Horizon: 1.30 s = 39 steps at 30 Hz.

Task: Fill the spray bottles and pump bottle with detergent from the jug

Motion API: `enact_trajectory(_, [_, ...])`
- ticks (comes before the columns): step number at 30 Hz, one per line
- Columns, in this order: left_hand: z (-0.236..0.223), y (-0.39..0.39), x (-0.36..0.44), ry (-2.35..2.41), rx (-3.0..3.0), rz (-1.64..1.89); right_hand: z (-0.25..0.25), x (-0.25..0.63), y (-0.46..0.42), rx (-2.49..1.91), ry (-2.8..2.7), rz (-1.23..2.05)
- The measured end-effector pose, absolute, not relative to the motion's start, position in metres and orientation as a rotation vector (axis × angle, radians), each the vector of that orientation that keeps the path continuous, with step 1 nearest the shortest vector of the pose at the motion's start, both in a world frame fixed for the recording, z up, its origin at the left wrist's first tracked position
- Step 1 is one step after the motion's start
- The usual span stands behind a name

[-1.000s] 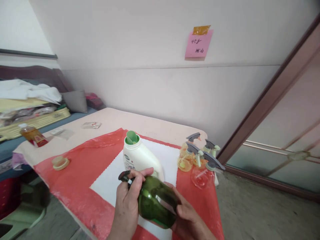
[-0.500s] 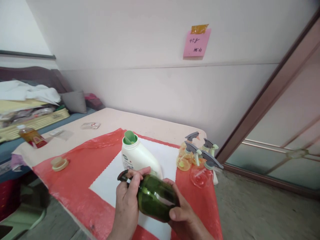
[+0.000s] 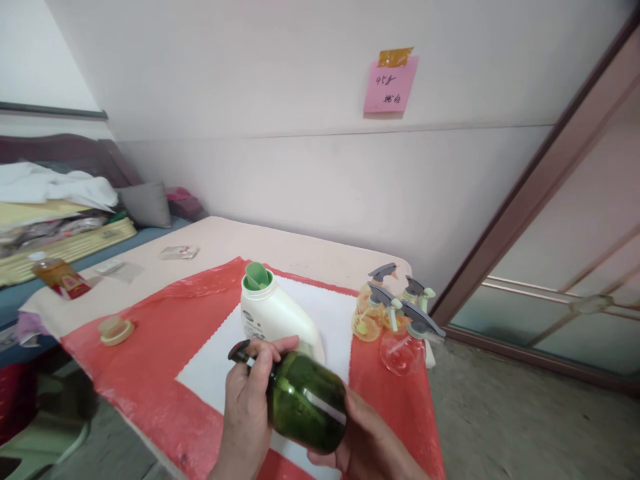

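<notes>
The left hand [image 3: 247, 403] grips the green bottle [image 3: 310, 403] near its top and the right hand [image 3: 373, 433] cups its bottom — maybe so it won't slip — just on the jug's [image 3: 275, 313] near side.

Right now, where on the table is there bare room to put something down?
Bare room: the red cloth between the beige lid and white sheet; also the table along the wall, between the small packet and spray bottles. Crowded: right side, around those bottles, and middle, where left hand and right hand hold the green bottle near the white jug.
</notes>
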<state>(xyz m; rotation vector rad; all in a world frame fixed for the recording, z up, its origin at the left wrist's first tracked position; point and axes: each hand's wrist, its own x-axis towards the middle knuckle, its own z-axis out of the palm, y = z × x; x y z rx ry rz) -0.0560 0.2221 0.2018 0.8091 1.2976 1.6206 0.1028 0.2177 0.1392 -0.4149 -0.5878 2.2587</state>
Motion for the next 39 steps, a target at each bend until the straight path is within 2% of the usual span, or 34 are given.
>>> enact_trajectory(3, [0.206,0.222,-0.053,1.295,0.809,1.647,0.143,0.104,0.215,-0.363,-0.539,2.206])
enact_trajectory(8, [0.204,0.222,-0.052,1.317,0.892,1.620,0.136,0.101,0.213,-0.403,-0.498,2.370])
enact_trajectory(14, [0.201,0.221,-0.051,1.364,0.895,1.606,0.143,0.096,0.217,-0.448,-0.546,2.089])
enact_trajectory(20, [0.199,0.224,-0.047,1.362,0.776,1.661,0.150,0.095,0.218,-0.446,-0.497,2.025])
enact_trajectory(27, [0.198,0.223,-0.051,1.349,0.841,1.619,0.138,0.097,0.219,-0.538,-0.473,2.360])
enact_trajectory(34, [0.200,0.221,-0.053,1.345,0.887,1.651,0.147,0.103,0.216,-0.355,-0.511,2.128])
enact_trajectory(39, [0.198,0.223,-0.054,1.377,0.946,1.598,0.139,0.096,0.217,-0.405,-0.480,2.390])
